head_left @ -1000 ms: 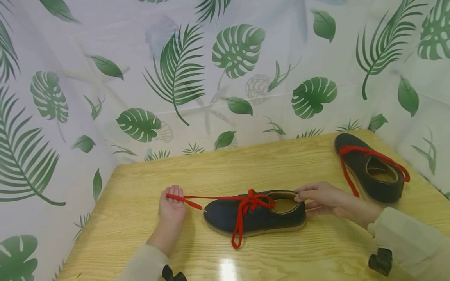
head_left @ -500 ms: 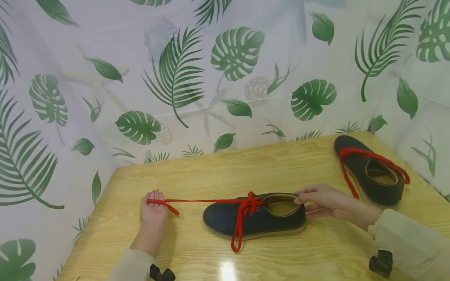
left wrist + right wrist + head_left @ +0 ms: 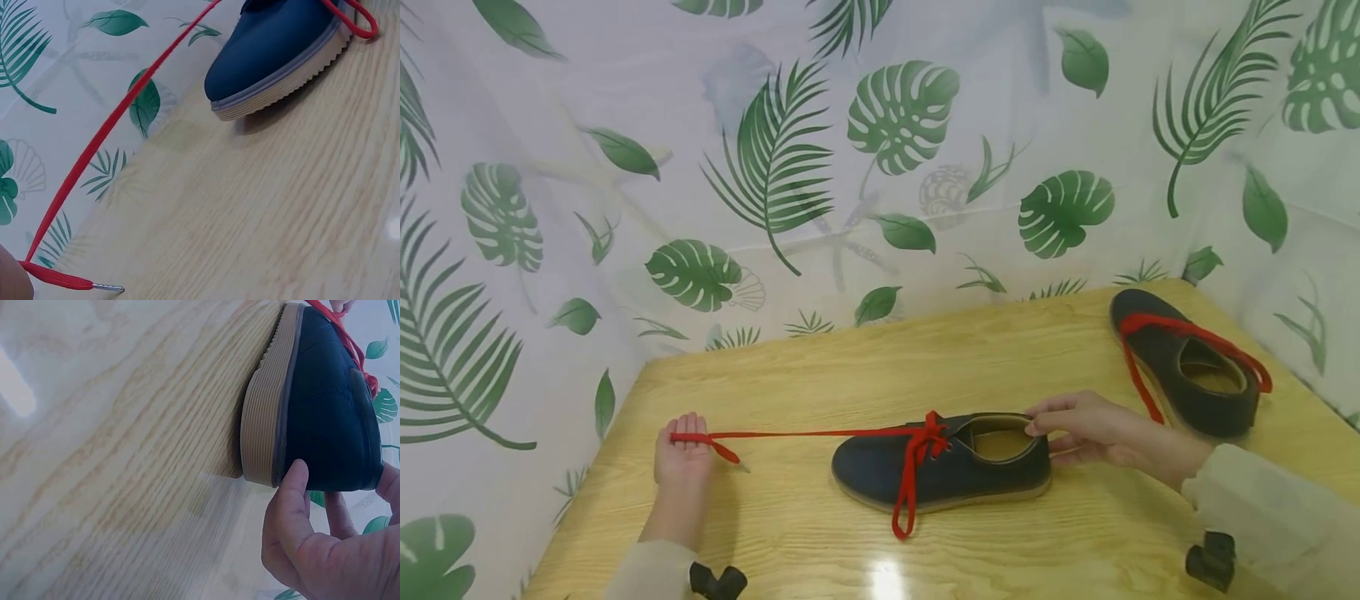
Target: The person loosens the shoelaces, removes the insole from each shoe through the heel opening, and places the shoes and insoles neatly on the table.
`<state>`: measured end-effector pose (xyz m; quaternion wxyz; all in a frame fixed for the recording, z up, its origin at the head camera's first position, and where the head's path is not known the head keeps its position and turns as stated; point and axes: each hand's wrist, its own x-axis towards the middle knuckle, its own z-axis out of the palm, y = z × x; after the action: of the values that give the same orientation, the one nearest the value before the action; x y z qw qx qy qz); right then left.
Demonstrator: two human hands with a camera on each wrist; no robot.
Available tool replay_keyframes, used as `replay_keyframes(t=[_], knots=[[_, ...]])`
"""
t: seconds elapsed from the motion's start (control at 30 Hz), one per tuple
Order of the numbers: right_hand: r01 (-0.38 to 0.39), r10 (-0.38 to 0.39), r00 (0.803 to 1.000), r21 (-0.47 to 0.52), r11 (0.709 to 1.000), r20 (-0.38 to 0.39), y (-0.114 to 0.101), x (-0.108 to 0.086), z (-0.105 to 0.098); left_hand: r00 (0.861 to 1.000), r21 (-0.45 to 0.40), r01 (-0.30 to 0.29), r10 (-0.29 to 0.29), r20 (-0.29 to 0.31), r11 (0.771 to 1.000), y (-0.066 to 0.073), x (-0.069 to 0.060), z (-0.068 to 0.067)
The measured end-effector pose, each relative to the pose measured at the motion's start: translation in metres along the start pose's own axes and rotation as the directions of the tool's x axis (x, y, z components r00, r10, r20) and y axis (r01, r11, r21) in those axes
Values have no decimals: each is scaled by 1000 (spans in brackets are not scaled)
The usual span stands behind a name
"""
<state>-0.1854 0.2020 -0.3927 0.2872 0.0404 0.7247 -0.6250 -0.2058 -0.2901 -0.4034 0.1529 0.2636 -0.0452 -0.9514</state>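
Observation:
A dark navy shoe (image 3: 880, 473) stands on its sole in the middle, toe to the left. My left hand (image 3: 683, 463), palm up, holds one end of its red shoelace (image 3: 797, 433), which runs taut from the knot over the toe. A short tail with a metal tip (image 3: 107, 287) sticks out past the fingers in the left wrist view. A lace loop (image 3: 906, 508) droops down the shoe's near side. My right hand (image 3: 1097, 430) grips the heel, thumb at the collar; the right wrist view shows its fingers against the back of the shoe (image 3: 325, 419).
A second navy shoe (image 3: 1228, 417) stands at the right rear of the wooden table (image 3: 820, 550), a red lace lying loosely across it. A white leaf-print cloth (image 3: 865, 250) hangs behind the table.
My left hand has moved left, drawing the lace out with it. The loop over the shoe's opening has shrunk away into the knot. My right hand has stayed at the heel.

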Motion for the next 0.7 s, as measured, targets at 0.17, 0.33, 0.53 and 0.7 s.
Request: replay_keyframes(t=[0.17, 0.33, 0.53, 0.7], knots=[[-13, 13, 1000, 20, 1000, -2, 0, -1, 0, 999, -18, 44, -43, 16, 999, 8, 4, 1], [-20, 20, 1000, 33, 999, -7, -1, -1, 0, 997, -38, 79, -79, 23, 996, 17, 9, 4], [-19, 20, 1000, 45, 999, -13, -1, -1, 2, 989, -161, 143, -145, 1, 977, 30, 13, 2], [-20, 21, 1000, 61, 998, -15, 0, 0, 2, 986, -152, 162, -164, 1, 975, 37, 15, 3]])
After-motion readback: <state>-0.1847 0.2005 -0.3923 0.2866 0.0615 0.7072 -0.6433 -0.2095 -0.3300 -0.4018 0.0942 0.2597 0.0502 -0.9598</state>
